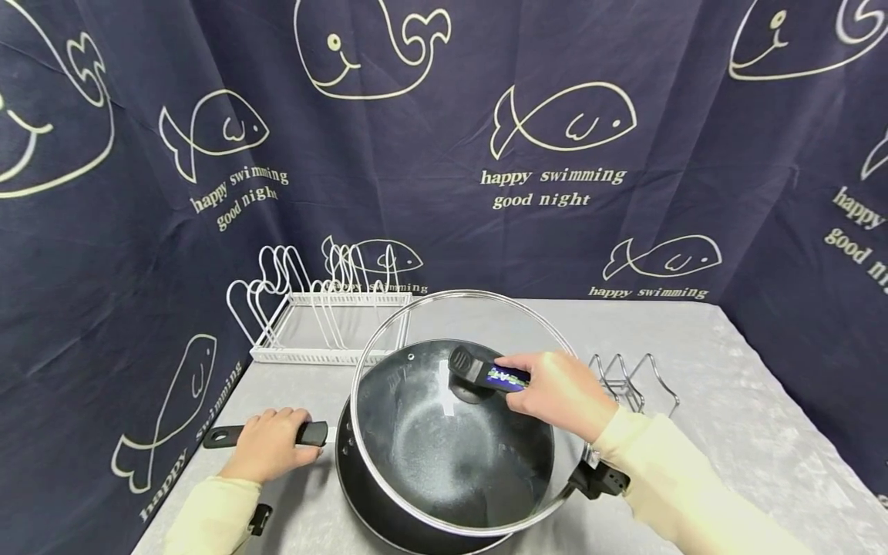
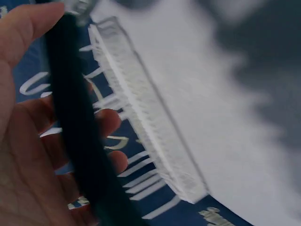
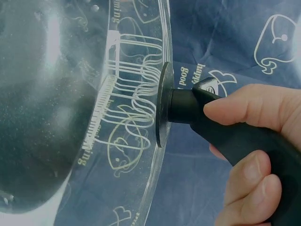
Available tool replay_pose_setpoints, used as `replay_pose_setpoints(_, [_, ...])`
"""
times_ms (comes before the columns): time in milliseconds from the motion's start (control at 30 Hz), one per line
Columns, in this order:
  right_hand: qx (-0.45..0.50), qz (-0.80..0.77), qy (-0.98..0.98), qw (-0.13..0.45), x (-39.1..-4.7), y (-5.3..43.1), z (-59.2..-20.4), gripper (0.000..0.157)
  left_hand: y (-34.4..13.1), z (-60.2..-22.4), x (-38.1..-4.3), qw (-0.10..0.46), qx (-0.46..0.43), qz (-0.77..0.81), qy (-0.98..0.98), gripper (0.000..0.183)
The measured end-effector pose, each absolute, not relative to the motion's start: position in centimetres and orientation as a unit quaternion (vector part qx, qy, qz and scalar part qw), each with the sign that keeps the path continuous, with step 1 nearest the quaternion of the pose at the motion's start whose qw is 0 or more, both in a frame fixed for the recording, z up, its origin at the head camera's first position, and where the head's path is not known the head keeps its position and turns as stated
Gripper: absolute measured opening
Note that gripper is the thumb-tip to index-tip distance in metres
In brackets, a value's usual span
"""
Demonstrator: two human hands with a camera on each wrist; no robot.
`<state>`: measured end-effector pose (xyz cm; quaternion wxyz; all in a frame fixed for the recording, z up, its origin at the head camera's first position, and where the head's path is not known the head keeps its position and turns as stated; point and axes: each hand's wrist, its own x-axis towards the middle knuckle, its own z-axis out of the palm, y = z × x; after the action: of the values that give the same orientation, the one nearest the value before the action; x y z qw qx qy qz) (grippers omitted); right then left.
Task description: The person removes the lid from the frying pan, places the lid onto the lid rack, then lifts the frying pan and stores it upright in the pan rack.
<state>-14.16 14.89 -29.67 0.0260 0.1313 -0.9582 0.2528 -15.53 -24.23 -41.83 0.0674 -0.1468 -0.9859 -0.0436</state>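
Observation:
My left hand (image 1: pixel 272 445) grips the black handle (image 1: pixel 220 438) of a dark wok (image 1: pixel 364 497) at the near middle of the table. In the left wrist view the fingers curl round that handle (image 2: pixel 75 108). Above the wok, my right hand (image 1: pixel 555 389) holds a clear glass lid (image 1: pixel 499 455) by its black handle (image 1: pixel 472 368). The lid has a metal rim and overlaps most of the wok. The right wrist view shows the thumb and fingers wrapped round the lid's handle (image 3: pixel 225 132), with the wok's dark inside beyond the glass.
A white dish rack (image 1: pixel 277 356) with wire loops stands at the back left of the grey table (image 1: pixel 735 432). A small metal wire rack (image 1: pixel 627 385) is behind my right forearm. Dark blue patterned cloth (image 1: pixel 444 193) hangs round the table.

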Motion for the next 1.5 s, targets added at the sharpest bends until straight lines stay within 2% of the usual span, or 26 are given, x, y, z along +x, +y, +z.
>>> replay_pose_setpoints(167, [0.13, 0.251, -0.959, 0.029, -13.8, 15.7, -29.1, 0.05, -22.0, -40.3, -15.2, 0.08, -0.173, -0.056, -0.98, 0.044])
replay_pose_setpoints(367, [0.12, 0.25, -0.96, 0.036, -13.1, 16.7, -28.7, 0.05, -19.7, -39.3, -15.1, 0.159, -0.234, -0.086, -0.955, 0.039])
replay_pose_setpoints(500, [0.114, 0.259, -0.957, 0.058, -12.4, 17.4, -28.7, 0.049, -19.2, -39.3, -15.6, 0.204, -0.258, -0.112, -0.938, 0.043])
replay_pose_setpoints(733, [0.119, 0.258, -0.952, 0.118, -10.9, 19.0, -28.6, 0.046, -19.6, -39.1, -16.2, 0.271, -0.248, -0.162, -0.916, 0.046])
replay_pose_setpoints(1133, [0.147, 0.231, -0.939, 0.208, -9.7, 20.9, -28.4, 0.04, -17.2, -38.3, -17.0, 0.28, -0.291, -0.191, -0.895, 0.046])
replay_pose_setpoints(1400, [0.137, 0.215, -0.942, 0.217, -9.5, 21.5, -28.0, 0.043, -16.5, -38.1, -17.4, 0.265, -0.297, -0.19, -0.898, 0.045])
replay_pose_setpoints(1500, [0.121, 0.227, -0.945, 0.202, -9.4, 21.6, -27.8, 0.045, -16.4, -38.2, -17.5, 0.264, -0.306, -0.191, -0.894, 0.044])
